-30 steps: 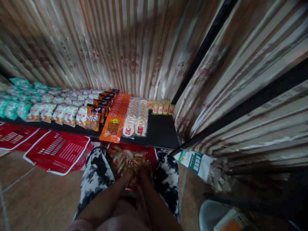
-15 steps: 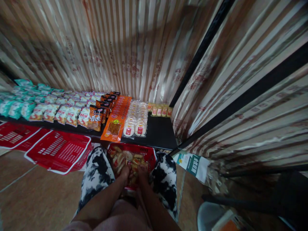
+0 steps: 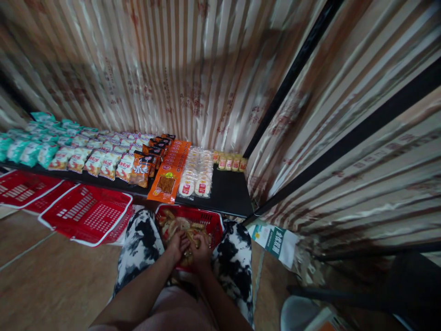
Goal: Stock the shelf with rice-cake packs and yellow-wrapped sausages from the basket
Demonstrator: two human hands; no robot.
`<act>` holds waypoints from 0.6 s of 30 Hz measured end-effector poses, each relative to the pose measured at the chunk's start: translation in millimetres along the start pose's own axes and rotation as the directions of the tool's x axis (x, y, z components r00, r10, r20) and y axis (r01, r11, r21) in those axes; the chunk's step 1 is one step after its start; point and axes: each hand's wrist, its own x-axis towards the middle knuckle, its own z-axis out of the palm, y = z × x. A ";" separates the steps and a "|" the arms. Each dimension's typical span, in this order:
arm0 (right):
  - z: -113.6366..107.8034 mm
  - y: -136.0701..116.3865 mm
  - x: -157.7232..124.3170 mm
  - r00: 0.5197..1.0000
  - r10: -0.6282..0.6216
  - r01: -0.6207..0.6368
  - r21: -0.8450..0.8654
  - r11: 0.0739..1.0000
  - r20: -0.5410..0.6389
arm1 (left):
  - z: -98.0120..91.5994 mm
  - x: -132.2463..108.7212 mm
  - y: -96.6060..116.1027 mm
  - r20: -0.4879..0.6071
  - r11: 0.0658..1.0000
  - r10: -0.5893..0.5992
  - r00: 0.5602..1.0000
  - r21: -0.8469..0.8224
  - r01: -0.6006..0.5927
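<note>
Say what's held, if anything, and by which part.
Possibly a yellowish wrapped snack, between the left hand and right hand at the red basket; too dim to confirm the hold or which part.

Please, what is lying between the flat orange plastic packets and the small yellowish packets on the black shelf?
The head view shows two rows of round white snacks in clear wrappers between the flat orange packets and the small yellowish packets.
</note>
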 end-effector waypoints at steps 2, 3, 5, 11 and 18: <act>-1.5 -4.0 -0.5 0.999 -0.040 0.040 0.000 0.999 0.010 | 0.6 -3.3 4.1 0.014 1.000 0.012 1.000 -0.008 -0.012; -2.3 -6.0 -0.7 0.998 -0.057 0.057 0.000 0.998 0.017 | 0.9 -5.2 6.1 0.026 1.000 0.019 0.999 -0.018 -0.019; -4.2 -10.3 -0.8 0.995 -0.091 0.091 -0.001 0.996 0.034 | 1.3 -9.5 9.7 0.055 0.998 0.034 0.998 -0.047 -0.031; -11.2 -21.3 -0.9 0.977 -0.204 0.205 -0.018 0.979 0.058 | -0.3 -15.5 17.2 0.082 0.993 0.072 0.994 -0.100 -0.064; -22.9 -23.9 3.0 0.953 -0.289 0.290 0.002 0.957 0.088 | -5.2 -14.1 24.0 0.198 0.987 0.102 0.975 -0.145 -0.073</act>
